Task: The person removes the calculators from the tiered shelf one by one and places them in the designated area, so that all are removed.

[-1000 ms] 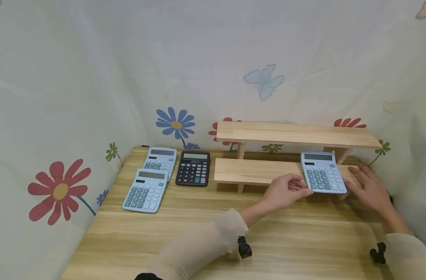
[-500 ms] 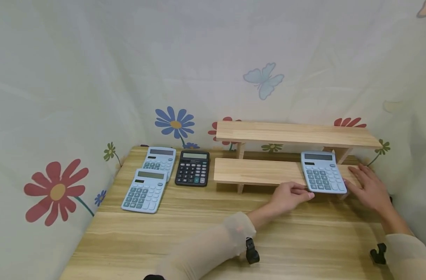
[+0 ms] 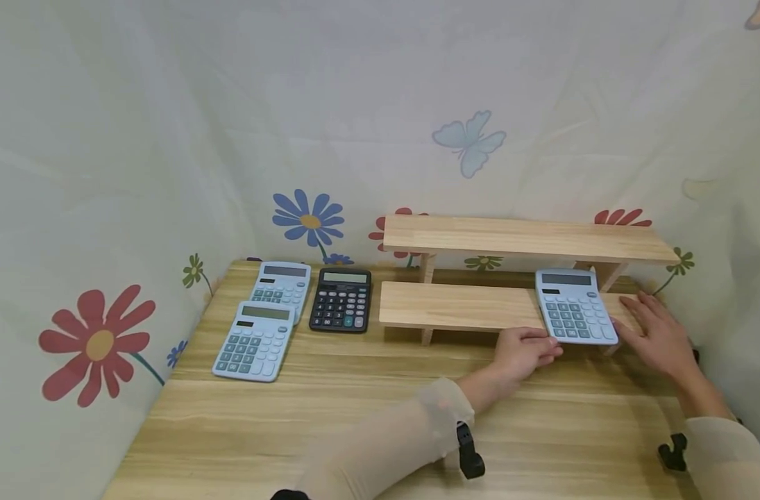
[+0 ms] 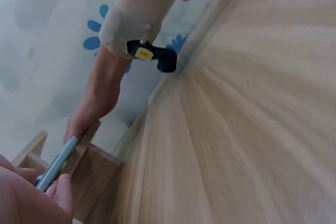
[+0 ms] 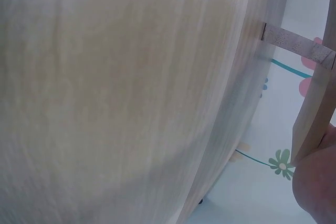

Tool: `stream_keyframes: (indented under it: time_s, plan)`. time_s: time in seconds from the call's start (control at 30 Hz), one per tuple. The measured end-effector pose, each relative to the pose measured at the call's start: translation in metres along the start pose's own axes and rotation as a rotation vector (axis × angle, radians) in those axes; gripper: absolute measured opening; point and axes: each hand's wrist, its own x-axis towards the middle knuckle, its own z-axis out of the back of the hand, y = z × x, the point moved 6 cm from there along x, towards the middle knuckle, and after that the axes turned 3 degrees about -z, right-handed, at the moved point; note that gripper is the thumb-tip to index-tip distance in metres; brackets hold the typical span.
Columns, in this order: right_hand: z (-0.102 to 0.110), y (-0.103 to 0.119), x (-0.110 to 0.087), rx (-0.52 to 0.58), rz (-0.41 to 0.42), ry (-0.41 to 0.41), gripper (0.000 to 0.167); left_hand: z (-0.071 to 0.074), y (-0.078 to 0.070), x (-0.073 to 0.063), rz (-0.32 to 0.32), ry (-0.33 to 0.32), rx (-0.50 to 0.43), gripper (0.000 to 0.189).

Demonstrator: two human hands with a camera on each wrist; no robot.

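A light blue calculator (image 3: 577, 312) lies on the lower shelf (image 3: 454, 305) of a two-tier wooden stand, towards its right end, its near edge jutting past the shelf front. My left hand (image 3: 523, 354) pinches the calculator's near left corner; in the left wrist view, fingers (image 4: 63, 190) show on both sides of the thin calculator (image 4: 59, 161). Fairly straight fingers of my right hand (image 3: 661, 337) rest on the shelf's right end, with the thumb at the calculator's right edge. Only part of the right hand (image 5: 317, 182) shows in the right wrist view, beside the shelf board.
Left of the stand, two more light blue calculators overlap on the wooden table (image 3: 355, 410): a front one (image 3: 255, 340) and a rear one (image 3: 284, 278). Beside them lies a black calculator (image 3: 341, 300). The upper shelf (image 3: 529, 237) stands behind and above. A flowered cloth (image 3: 355, 104) hangs around the table.
My left hand has shifted slightly right and down along the calculator's near left corner, its fingers closing in. The right hand and the calculator stay nearly still.
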Motion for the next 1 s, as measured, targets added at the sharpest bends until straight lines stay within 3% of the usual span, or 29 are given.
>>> stream_keyframes:
  time_s: [0.17, 0.33, 0.83, 1.0]
  plan:
    - [0.001, 0.002, -0.001, 0.006, 0.009, -0.001, 0.071, -0.004, 0.005, -0.003, 0.026, -0.063, -0.173, 0.014]
    - [0.002, 0.004, -0.001, 0.003, 0.007, 0.002, 0.071, -0.005, 0.006, -0.004, 0.042, -0.112, -0.251, 0.015]
    - [0.002, 0.006, 0.000, 0.011, -0.030, 0.034, 0.078, 0.019, 0.006, -0.009, 0.027, -0.062, -0.221, 0.010]
    - [0.001, 0.005, -0.001, 0.019, -0.039, 0.039, 0.079, 0.019, 0.005, -0.011, 0.038, -0.017, -0.219, 0.016]
